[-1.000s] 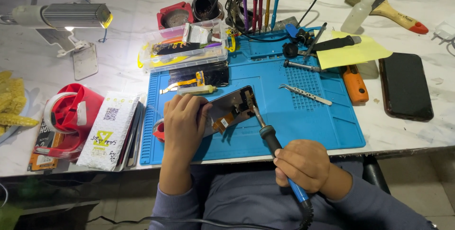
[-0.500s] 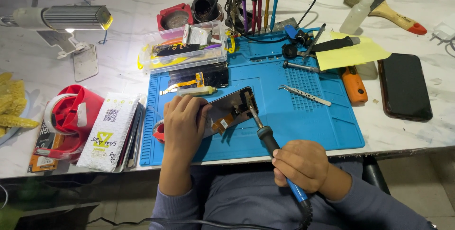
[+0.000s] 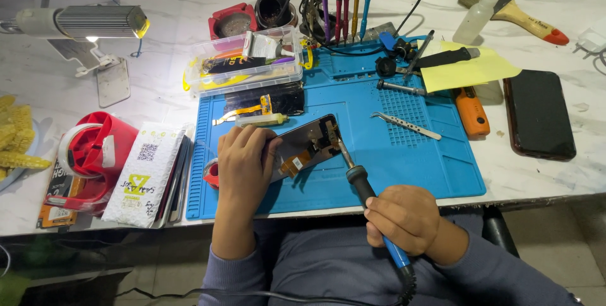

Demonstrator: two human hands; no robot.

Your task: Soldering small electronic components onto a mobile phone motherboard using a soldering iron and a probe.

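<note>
1. Step in hand, by my read: soldering inside the open phone [image 3: 303,148], frame centre, on the blue mat [image 3: 410,167].
2. Next move calls for a steady tip on the upper end of the board, phone pinned flat.
3. Left hand [image 3: 243,167]: fingers curled, pressing down on the phone's left edge.
4. Right hand [image 3: 404,217]: fist wrapped round the iron [image 3: 356,176], low centre-right; tip touches the phone.

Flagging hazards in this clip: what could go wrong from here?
The soldering iron tip rests on the opened phone close to the left hand; a slip might burn a finger or the orange flex. The right hand grips far back, so tip control may be loose.
</note>
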